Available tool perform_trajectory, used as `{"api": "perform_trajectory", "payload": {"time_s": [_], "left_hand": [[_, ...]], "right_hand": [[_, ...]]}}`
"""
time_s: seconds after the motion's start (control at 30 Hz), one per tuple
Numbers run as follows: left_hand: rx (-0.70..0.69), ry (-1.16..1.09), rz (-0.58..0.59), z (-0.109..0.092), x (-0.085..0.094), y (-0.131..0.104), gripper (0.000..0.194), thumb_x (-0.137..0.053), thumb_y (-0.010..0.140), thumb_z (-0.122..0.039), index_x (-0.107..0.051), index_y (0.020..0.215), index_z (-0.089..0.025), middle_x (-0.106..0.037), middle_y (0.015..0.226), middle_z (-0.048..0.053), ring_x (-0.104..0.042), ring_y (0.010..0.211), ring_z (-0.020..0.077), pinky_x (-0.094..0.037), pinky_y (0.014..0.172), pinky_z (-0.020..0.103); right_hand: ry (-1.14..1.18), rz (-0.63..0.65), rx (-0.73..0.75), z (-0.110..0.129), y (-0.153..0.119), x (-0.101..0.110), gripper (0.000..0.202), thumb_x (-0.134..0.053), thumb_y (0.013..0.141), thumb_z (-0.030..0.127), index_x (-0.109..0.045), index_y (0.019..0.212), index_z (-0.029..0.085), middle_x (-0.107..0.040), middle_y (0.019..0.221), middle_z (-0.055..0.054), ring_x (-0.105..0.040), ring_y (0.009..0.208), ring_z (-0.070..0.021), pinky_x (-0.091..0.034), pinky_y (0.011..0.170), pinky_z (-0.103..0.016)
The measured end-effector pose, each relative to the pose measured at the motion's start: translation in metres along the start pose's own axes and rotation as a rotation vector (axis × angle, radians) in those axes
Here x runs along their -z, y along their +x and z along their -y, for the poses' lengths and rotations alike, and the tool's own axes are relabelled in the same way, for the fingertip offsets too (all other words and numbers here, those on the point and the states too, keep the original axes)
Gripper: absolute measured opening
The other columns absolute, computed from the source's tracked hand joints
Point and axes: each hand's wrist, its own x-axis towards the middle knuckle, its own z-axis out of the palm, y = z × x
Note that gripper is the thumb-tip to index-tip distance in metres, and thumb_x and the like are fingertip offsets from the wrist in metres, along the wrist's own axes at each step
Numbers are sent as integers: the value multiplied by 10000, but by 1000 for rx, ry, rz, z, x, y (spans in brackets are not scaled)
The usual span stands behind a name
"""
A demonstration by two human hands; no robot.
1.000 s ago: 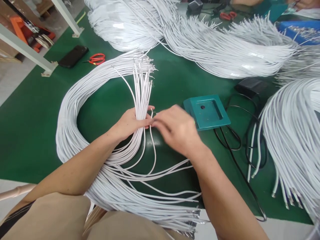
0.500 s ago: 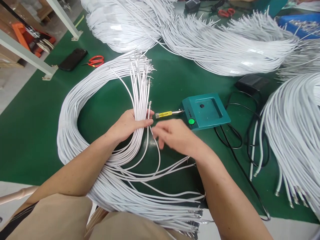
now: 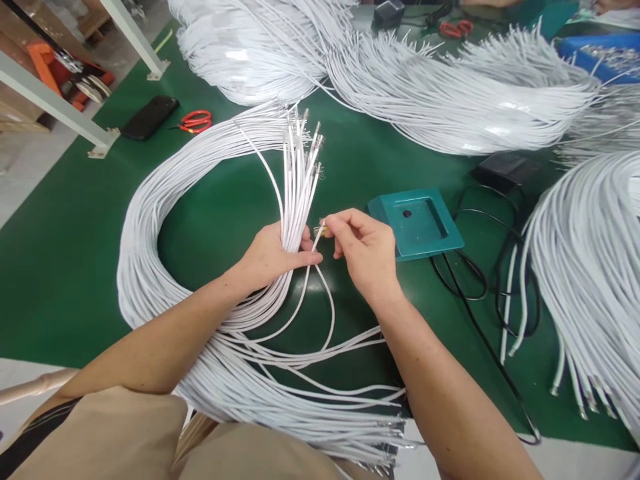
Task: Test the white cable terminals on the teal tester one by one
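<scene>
My left hand (image 3: pixel 283 253) is closed round a bunch of white cables (image 3: pixel 298 193), whose stripped ends with bare metal strands point away from me. Between the thumb and fingertips of my right hand (image 3: pixel 365 250) is the tip of a single white cable (image 3: pixel 319 233), just right of the bunch. A teal device (image 3: pixel 425 247) with a shallow square recess lies right behind my right hand. Its yellow-handled tool (image 3: pixel 321 230) is mostly covered by that hand. The long loop of white cables (image 3: pixel 145 247) curves round to the left and back under my left forearm.
Red-handled snips (image 3: pixel 196 121) and a black phone (image 3: pixel 150 118) lie at the back left. Large white cable bundles (image 3: pixel 465 113) cover the far side, another cable bundle (image 3: pixel 585 267) the right. A black adapter (image 3: pixel 507 172) with cords lies right of the device. A blue tray (image 3: pixel 600 50) holds small metal parts.
My right hand has moved up and pinched the end of one cable, now covering the yellow-handled tool. My left hand and its bunch have shifted slightly to the right.
</scene>
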Motion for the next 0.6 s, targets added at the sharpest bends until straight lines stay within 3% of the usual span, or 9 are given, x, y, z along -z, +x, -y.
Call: {"api": "perform_trajectory", "payload": {"time_s": [0.07, 0.13, 0.27, 0.5, 0.6], "left_hand": [[17, -28, 8, 1, 0, 0, 402, -817, 568, -396, -586, 812, -175, -670, 752, 3, -624, 719, 172, -495, 724, 315], [13, -22, 10, 0, -1, 0, 373, -810, 579, -386, -592, 793, -171, -660, 743, 1, -616, 712, 167, -488, 711, 306], [-19, 27, 4, -3, -3, -2, 305, -790, 606, -358, -602, 751, -165, -637, 728, -3, -595, 699, 156, -472, 703, 289], [-57, -156, -71, -4, -4, -5, 323, -775, 631, -388, -582, 769, -168, -655, 804, 15, -608, 783, 162, -478, 766, 287], [-48, -205, -81, -2, -3, -4, 333, -784, 622, -360, -556, 772, -169, -655, 791, 5, -607, 769, 153, -480, 760, 286]], "right_hand": [[69, -27, -29, 1, 0, 0, 305, -525, 873, 432, -623, 744, 174, -600, 666, 17, -454, 462, -60, -413, 510, -228], [96, 26, -88, 2, 0, -1, 301, -575, 832, 471, -631, 787, 179, -602, 663, 18, -466, 463, -65, -419, 493, -225], [128, 104, -135, 2, -1, -5, 209, -717, 712, 355, -601, 734, 183, -596, 613, 37, -490, 491, -75, -407, 475, -211], [152, 145, -167, 5, -1, -6, 138, -639, 769, 281, -658, 704, 161, -577, 596, 36, -457, 483, -65, -396, 490, -217], [297, 179, -256, 2, 0, -8, 136, -638, 758, 275, -639, 685, 160, -486, 520, 59, -410, 458, -59, -362, 475, -218]]}}
